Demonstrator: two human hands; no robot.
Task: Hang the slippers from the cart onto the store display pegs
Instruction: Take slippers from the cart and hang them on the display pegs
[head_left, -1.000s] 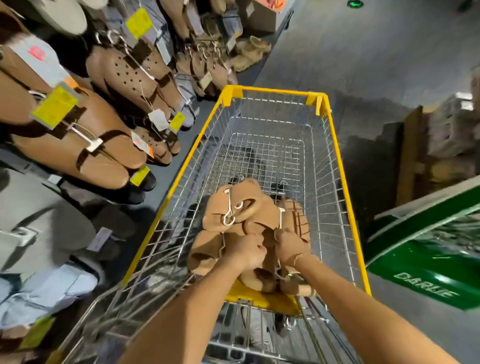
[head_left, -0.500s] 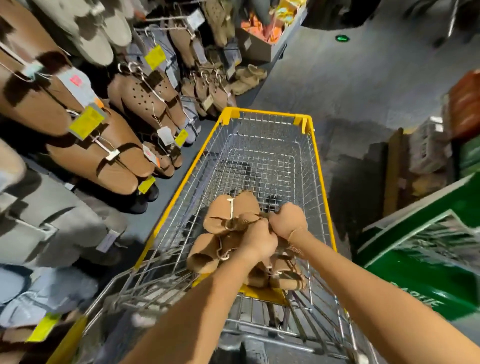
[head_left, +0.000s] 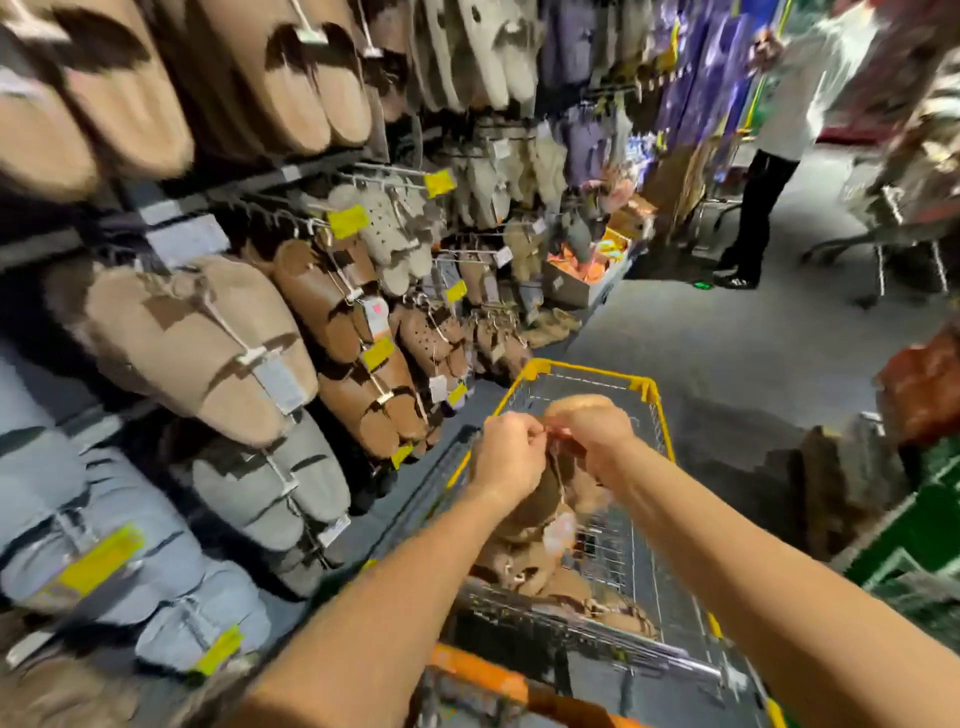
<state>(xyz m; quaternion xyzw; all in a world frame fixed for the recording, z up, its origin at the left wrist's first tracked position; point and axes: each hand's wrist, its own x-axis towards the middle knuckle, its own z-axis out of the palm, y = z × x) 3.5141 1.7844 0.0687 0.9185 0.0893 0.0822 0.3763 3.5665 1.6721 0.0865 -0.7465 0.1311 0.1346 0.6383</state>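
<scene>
Both hands hold a pair of tan slippers (head_left: 540, 512) lifted above the wire cart (head_left: 644, 387) with its yellow rim. My left hand (head_left: 511, 454) and my right hand (head_left: 597, 434) pinch the thin hanger hook at the top of the pair, fingers curled close together. The slippers dangle below my hands with a pale tag (head_left: 558, 532) hanging from them. More tan slippers (head_left: 524, 571) lie in the near end of the cart. The display pegs (head_left: 395, 179) line the wall on the left, loaded with hanging slippers.
Rows of brown, beige and grey slippers (head_left: 208, 343) fill the left wall from top to floor. A person in dark trousers (head_left: 758, 208) stands down the aisle. A cardboard box of orange goods (head_left: 584, 275) sits on the floor. Green crates (head_left: 914, 530) stand at the right.
My hands rose out of the cart with one pair of slippers. The camera tilted up, bringing the display wall and the aisle into view.
</scene>
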